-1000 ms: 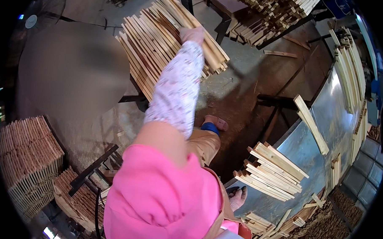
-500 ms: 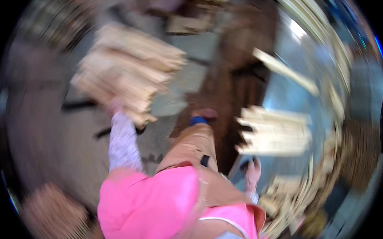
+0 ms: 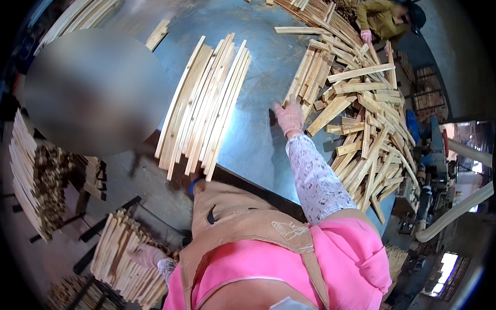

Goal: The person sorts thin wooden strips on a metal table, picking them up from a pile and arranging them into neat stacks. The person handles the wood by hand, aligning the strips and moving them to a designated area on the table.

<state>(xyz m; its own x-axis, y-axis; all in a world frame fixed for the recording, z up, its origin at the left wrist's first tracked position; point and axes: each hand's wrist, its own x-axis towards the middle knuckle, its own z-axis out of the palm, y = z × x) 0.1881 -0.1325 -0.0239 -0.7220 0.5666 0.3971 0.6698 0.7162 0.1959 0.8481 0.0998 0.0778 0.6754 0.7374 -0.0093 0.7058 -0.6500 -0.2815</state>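
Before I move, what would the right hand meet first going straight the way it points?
Most likely the short wooden boards lying side by side on the table; their near ends sit at the fingers of the right hand, though contact is unclear.

Whitish glare on the metal tabletop (image 3: 261, 84); dim, fisheye-bent edges.

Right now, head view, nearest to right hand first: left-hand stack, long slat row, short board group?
From the right hand:
1. Short board group, just ahead of it.
2. Long slat row, left, on the table.
3. Stack at the left hand, lower left.
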